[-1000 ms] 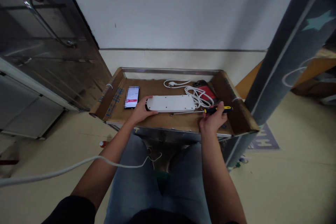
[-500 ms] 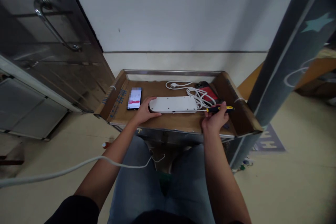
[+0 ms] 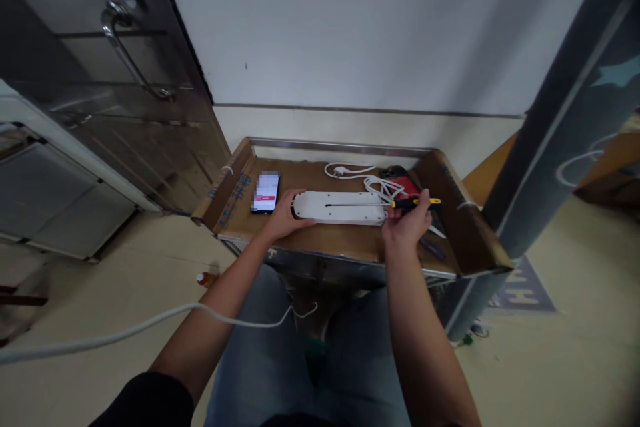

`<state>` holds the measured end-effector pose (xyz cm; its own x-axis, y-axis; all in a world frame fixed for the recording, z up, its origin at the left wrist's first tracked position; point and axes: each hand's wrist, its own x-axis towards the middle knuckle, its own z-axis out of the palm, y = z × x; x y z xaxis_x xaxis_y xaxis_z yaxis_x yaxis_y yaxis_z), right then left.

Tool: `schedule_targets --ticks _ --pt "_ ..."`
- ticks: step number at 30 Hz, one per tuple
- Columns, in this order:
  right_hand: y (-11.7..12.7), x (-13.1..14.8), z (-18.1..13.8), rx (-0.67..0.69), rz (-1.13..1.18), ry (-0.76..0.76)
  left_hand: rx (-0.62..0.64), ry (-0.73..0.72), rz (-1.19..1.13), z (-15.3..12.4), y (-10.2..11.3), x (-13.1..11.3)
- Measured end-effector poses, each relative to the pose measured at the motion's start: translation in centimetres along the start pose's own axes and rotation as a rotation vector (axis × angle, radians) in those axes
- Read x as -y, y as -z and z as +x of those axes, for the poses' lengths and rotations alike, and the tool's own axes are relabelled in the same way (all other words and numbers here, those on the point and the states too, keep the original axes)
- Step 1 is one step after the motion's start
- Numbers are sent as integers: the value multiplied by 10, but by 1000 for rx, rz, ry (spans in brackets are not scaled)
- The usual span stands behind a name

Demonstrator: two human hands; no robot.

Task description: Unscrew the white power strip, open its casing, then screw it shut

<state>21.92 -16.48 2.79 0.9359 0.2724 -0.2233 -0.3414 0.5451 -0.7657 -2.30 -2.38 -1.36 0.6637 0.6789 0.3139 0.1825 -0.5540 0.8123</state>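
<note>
Our right grip pinches the screwdriver, left grip clasps the strip; if that slides, the tip may skid.

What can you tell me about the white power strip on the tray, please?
The power strip is a long white plastic bar with rounded ends, lying flat on the cardboard-lined tray. The left hand clasps its left end; the right hand holds a screwdriver along its top. Its white cord coils off the right end.
</note>
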Motion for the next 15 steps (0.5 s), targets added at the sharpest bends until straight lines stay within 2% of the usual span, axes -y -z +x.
schedule_targets --ticks 9,12,15 --pt "-76 -28 -7 145 -18 -42 -101 102 -39 2 -6 11" --pt "-86 -41 -10 163 -32 -53 -128 121 -32 3 -9 13" --pt "-85 -50 -11 165 -48 -60 -153 137 -25 3 -10 14"
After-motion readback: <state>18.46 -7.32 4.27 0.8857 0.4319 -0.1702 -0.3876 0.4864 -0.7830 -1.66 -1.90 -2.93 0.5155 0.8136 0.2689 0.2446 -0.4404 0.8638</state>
